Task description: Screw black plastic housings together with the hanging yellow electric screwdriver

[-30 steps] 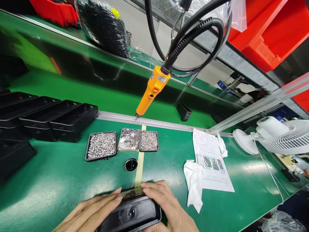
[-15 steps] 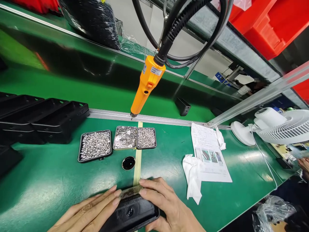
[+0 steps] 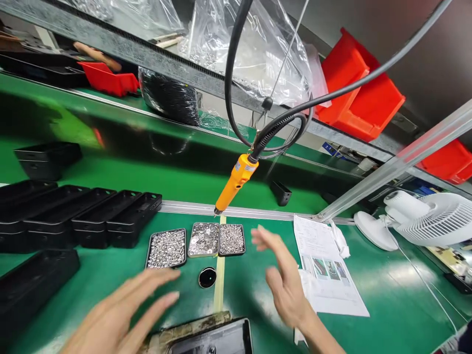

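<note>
A black housing (image 3: pixel 214 340) lies at the bottom edge beside a worn, stained block (image 3: pixel 195 327). My left hand (image 3: pixel 129 309) is raised over the bench left of it, fingers apart and holding nothing. To the right, my right hand (image 3: pixel 283 280) hovers with thumb and fingers spread, also with nothing in it. Ahead sit a tray of silvery parts (image 3: pixel 166 247), a tray of washers (image 3: pixel 204 239) and a tray of small parts (image 3: pixel 231 239). A round black disc (image 3: pixel 207 278) lies near the yellow tape (image 3: pixel 219 285). An orange screwdriver (image 3: pixel 237 182) hangs above.
Several black housings (image 3: pixel 125 216) stand at the left. Printed sheets (image 3: pixel 328 265) and white cloth (image 3: pixel 307 290) lie at the right, with a white fan (image 3: pixel 431 216) beyond. Red bins (image 3: pixel 361 88) sit on the shelf above.
Both hands have let go of the black housing and moved apart, upward. The housing now lies lower in view with its open side showing. The view has tilted up, showing more shelf.
</note>
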### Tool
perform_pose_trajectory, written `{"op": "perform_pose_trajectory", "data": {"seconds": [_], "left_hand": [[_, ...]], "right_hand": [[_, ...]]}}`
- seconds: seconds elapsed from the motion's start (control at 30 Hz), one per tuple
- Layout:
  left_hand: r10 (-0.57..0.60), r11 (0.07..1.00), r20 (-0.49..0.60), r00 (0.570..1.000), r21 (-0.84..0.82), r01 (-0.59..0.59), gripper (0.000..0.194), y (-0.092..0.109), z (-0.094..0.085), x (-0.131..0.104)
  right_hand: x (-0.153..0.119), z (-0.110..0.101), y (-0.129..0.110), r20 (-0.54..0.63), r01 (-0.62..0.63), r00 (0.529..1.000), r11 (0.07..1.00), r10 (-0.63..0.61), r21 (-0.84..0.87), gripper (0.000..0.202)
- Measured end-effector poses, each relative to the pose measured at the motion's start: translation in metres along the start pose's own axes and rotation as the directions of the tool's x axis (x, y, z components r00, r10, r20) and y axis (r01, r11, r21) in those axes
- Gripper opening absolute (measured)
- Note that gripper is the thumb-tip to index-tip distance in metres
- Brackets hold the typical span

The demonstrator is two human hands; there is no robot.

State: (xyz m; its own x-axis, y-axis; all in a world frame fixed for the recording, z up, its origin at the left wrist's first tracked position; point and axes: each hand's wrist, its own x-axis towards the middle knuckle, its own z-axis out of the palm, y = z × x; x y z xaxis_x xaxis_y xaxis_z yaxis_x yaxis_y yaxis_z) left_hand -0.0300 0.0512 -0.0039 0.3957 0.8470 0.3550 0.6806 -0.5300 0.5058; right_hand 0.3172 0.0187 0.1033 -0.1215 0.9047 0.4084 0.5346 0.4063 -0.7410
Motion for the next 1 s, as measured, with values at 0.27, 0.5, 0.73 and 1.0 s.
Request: {"op": "perform_pose_trajectory", "data": {"seconds": [0.27, 0.5, 0.73, 1.0], "left_hand": [[0.041, 0.996, 0.184, 0.982, 0.065, -0.053, 0.022, -0.01, 0.035, 0.116], [-0.046, 0.999, 0.285, 0.957, -0.009, 0.051, 0.025, -0.011, 0.044, 0.125], [-0.24, 0.876, 0.361, 0.901, -0.319, 0.361, 0.068, -0.002, 0.003, 0.121], [-0.328, 0.731, 0.474, 0.817, -0.42, 0.538, 0.062, 0.043, -0.043, 0.077]], "right_hand": [[0.155, 0.061, -0.004, -0.292, -0.013, 0.951, 0.956, 0.101, 0.292, 0.087], [0.174, 0.074, -0.012, -0.316, -0.021, 0.937, 0.931, 0.145, 0.363, 0.077], [0.191, 0.072, -0.02, -0.382, -0.016, 0.908, 0.924, 0.174, 0.382, 0.048], [0.152, 0.05, -0.028, -0.368, -0.025, 0.906, 0.892, 0.212, 0.451, 0.04]]}}
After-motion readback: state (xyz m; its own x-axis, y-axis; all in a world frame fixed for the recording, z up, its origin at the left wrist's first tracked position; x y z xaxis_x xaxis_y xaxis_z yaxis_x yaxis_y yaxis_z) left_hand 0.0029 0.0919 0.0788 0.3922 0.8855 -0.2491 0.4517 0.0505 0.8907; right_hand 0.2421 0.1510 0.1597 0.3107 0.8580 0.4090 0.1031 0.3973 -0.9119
